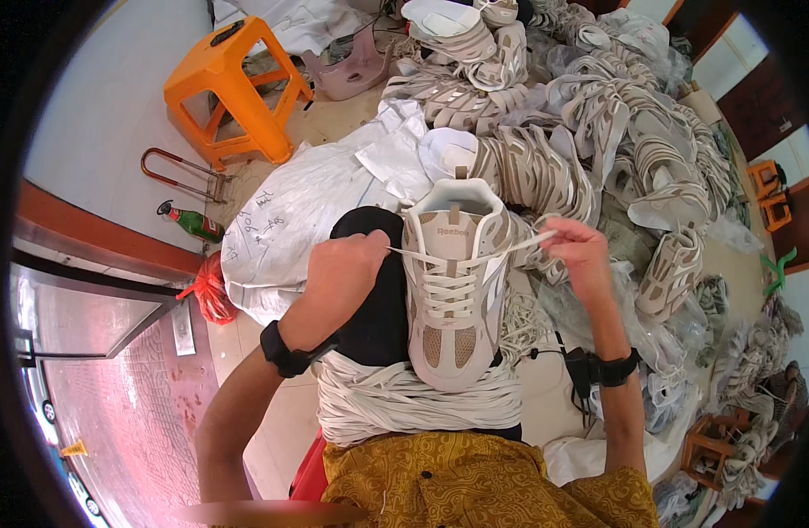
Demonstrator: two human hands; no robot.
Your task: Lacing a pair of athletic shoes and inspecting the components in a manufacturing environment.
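A beige and white sneaker (453,290) rests toe-down on my lap, on a bundle of white shoelaces (404,400). A white lace (439,259) runs across its top eyelets. My left hand (347,264) pinches the lace's left end beside the shoe's collar. My right hand (580,251) pinches the right end and pulls it outward. Both wrists wear black bands. My dark trouser knee (378,308) lies under the shoe.
A large pile of beige shoe uppers (615,132) fills the floor ahead and to the right. A white plastic sack (290,220) lies left of the shoe. An orange plastic stool (233,88) stands at far left, a green bottle (193,223) near it. Small wooden stools (708,444) sit at right.
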